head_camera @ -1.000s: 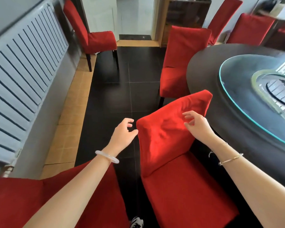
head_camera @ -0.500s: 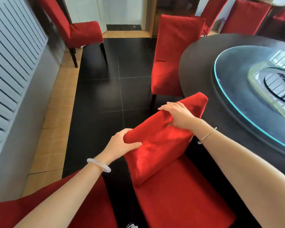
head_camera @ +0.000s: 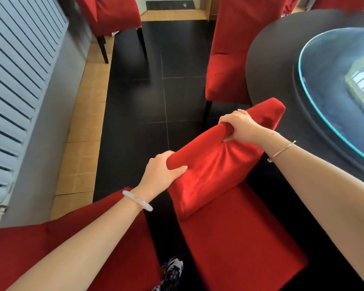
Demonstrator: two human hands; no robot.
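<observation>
Red fabric-covered dining chair (head_camera: 216,185) stands just beside the round dark table (head_camera: 269,66), with the left hand (head_camera: 161,172) curled round its backrest's left top corner and the right hand (head_camera: 241,128) clenching bunched cover farther along the top edge. Risk: a pull may drag the loose cover instead of the frame, and the backrest's free corner could knock the table rim.

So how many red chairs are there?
4: the middle chair, held by the left hand and right hand; the bottom-left chair; the far chair by the wall; the tucked chair at the round table. Red bits top right may be more.
</observation>
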